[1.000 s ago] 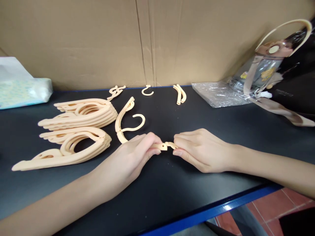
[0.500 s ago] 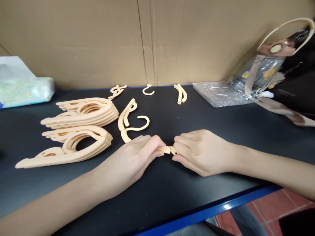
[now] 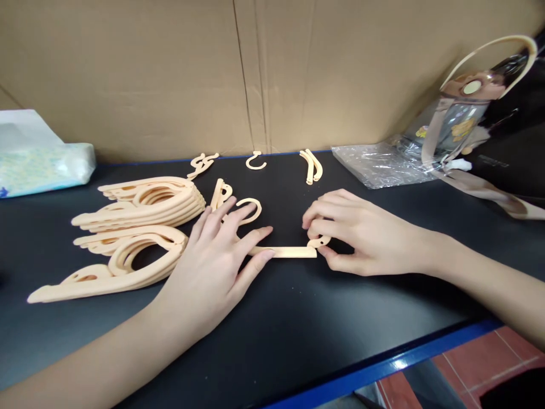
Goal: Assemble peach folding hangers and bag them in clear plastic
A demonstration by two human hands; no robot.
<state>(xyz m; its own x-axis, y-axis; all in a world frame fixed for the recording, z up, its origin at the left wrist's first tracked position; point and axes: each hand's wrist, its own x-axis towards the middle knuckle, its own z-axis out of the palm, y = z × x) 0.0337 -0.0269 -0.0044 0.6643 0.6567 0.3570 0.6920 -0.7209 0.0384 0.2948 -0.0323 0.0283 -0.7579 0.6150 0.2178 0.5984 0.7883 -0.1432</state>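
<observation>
A cream plastic folding hanger [image 3: 293,252] lies unfolded on the dark table, its hook [image 3: 258,211] pointing away from me. My left hand [image 3: 213,250] is spread over its left part, fingers apart, with the thumb touching the straight arm; the hand hides the hanger's middle. Around the small curved piece at the hanger's right end, my right hand [image 3: 357,236] has its thumb and fingertips closed. Two stacks of folded cream hangers, a nearer stack [image 3: 123,278] and a farther stack [image 3: 149,199], sit left of my left hand.
Along the back edge lie small hook pieces [image 3: 202,165], a single hook [image 3: 256,163] and curved arm pieces [image 3: 314,166]. A tissue pack [image 3: 46,167] is at far left. At right are a clear plastic bag [image 3: 370,165] and a strapped water bottle [image 3: 457,122]. Cardboard [image 3: 170,74] stands behind.
My left hand has moved left and spread its fingers, baring the hanger's straight arm. My right hand has shifted slightly right and away, with its fingers loosened around the end piece.
</observation>
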